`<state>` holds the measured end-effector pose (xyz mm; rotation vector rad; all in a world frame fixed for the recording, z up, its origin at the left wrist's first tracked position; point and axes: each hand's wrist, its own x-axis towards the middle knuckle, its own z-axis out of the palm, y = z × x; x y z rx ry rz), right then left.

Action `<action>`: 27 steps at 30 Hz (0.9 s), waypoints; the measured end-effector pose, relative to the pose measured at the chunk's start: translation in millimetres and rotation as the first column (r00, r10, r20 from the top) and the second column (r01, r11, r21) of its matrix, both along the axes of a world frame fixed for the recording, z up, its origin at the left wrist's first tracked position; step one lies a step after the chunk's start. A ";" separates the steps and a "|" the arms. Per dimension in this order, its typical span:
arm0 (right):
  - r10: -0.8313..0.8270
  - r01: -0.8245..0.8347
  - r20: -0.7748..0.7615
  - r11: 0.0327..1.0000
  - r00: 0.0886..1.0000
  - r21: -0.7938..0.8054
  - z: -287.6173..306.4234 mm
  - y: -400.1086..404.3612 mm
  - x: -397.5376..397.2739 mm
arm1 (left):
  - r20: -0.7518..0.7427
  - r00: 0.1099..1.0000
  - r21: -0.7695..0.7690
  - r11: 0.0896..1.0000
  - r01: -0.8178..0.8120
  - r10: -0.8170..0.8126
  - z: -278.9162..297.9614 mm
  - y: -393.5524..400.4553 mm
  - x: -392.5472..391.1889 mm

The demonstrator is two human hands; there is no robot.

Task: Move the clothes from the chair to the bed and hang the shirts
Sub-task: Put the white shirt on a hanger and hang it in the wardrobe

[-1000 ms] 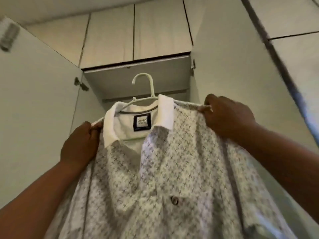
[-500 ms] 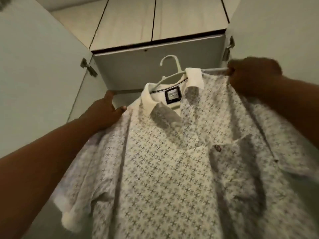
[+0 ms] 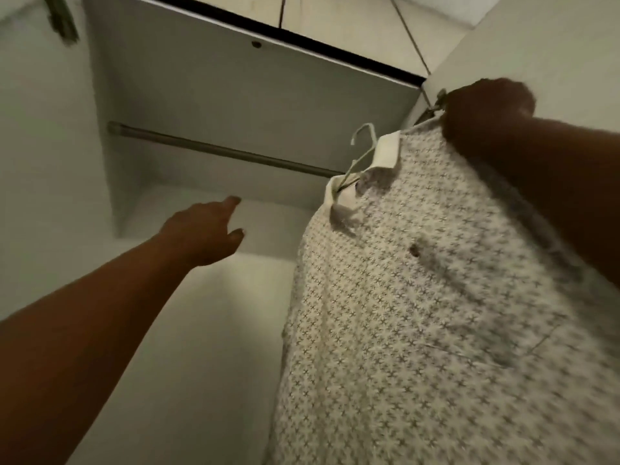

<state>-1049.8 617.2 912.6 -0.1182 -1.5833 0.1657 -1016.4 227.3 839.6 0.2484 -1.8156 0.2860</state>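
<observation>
my right hand (image 3: 486, 112) is up high at the right edge of the wardrobe, fingers curled round the shoulder end of the hanger and the shirt (image 3: 419, 297) draped on it. the shirt hangs from that grip in front of the open wardrobe, tilted, its collar end dipping toward the rail (image 3: 218, 151). it's white with a small grey cross-shaped print repeated all over, a plain white collar (image 3: 385, 152) folded down, one dark button (image 3: 415, 251) on the front, and what looks like a chest pocket seam lower right. the fabric is blurred, so finer detail i can't make out. the hanger hook (image 3: 364, 137) is pale, thin, and sticks up out of the collar, just beside the rail's right end but not on it. i can't read any label or writing from here; the neck opening is turned away. my left hand (image 3: 204, 229) is free, reaching into the wardrobe below the rail, fingers relaxed and holding nothing. a hinge (image 3: 62, 20) shows on the door at top left.
</observation>
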 end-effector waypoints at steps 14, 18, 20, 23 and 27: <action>0.115 -0.115 -0.266 0.993 0.957 0.015 46.3 -65.7 -91.5 | -0.008 0.989 -0.197 0.970 0.142 -0.146 9.4 17.1 -106.8; 0.178 -0.203 -0.283 0.977 0.943 -0.062 58.4 -89.6 -114.3 | -0.007 1.000 -0.297 0.955 0.024 -0.028 18.2 14.4 -119.6; 0.235 -0.258 -0.252 0.964 0.939 -0.060 64.6 -97.9 -127.9 | -0.007 0.999 -0.380 0.924 -0.052 0.053 23.9 12.8 -127.4; 0.204 -0.218 -0.225 0.975 0.953 -0.038 81.8 -112.0 -158.1 | 0.011 0.997 -0.394 0.916 -0.070 0.081 35.4 16.4 -140.8; 0.159 -0.157 -0.196 0.987 0.968 0.025 111.5 -129.4 -190.9 | 0.025 0.995 -0.448 0.891 -0.075 0.097 51.8 25.2 -157.4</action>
